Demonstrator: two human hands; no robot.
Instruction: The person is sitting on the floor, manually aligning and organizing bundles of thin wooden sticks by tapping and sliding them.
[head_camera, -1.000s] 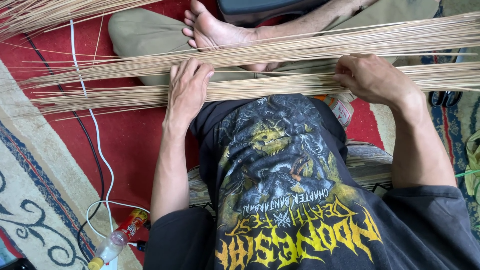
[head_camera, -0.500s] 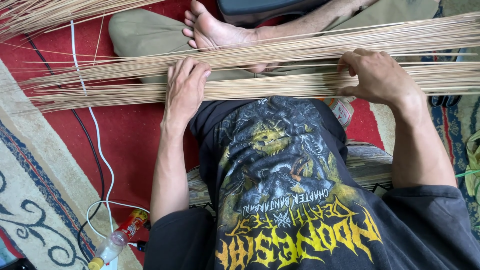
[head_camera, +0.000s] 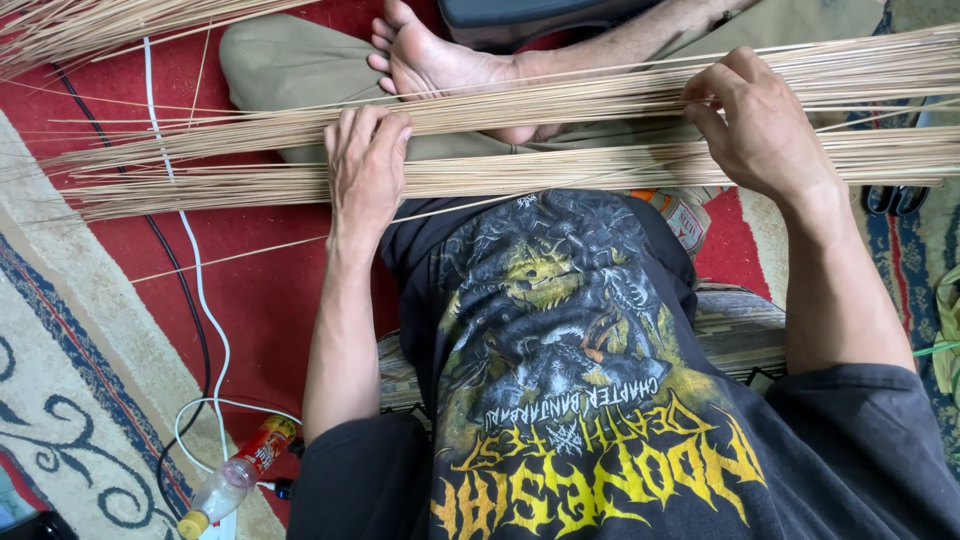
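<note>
While the person sits cross-legged on the red carpet (head_camera: 250, 300), a long bundle of thin pale sticks (head_camera: 560, 170) lies across the lap, its long axis running left to right, directly ahead of both hands and just beyond the black printed shirt (head_camera: 560, 380). A second band of sticks (head_camera: 600, 95) runs nearly parallel a little farther off, just below the bare foot (head_camera: 430, 60). Both hands are on the sticks, so neither is nearer. The left hand (head_camera: 365, 165) lies palm down, fingers flat and nearly straight, pressing on the nearer bundle with its fingertips reaching the farther band; it grips nothing. The right hand (head_camera: 760, 125) is half curled, fingers bent over and among the farther sticks, seemingly pinching a few strands, though which ones cannot be told. Both forearms reach straight forward from the body. Off to the left, a white cable (head_camera: 185, 230) crosses the carpet toward a small plastic bottle (head_camera: 230, 480).
</note>
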